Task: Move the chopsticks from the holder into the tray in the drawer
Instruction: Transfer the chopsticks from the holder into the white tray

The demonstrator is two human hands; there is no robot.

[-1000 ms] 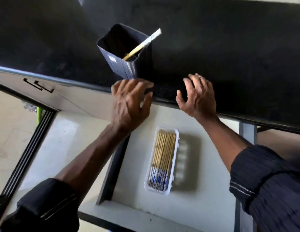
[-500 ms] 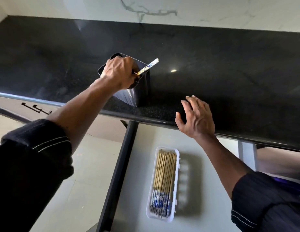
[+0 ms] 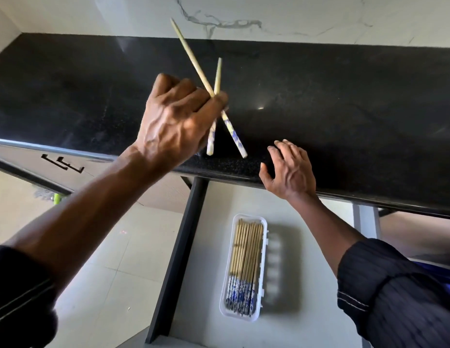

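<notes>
In the head view, the left hand (image 3: 176,124) is gripping two chopsticks (image 3: 211,89) in a closed fist above the black tabletop (image 3: 344,109); they are crossing at the fingers, pale tips pointing toward twelve o'clock and blue-patterned ends toward five. The right hand (image 3: 289,169) is resting with fingers spread wide on the tabletop's front edge, at three o'clock from the left hand, holding nothing. At six o'clock, the clear tray (image 3: 263,272) is sitting in the open drawer (image 3: 307,322), holding a row of chopsticks.
</notes>
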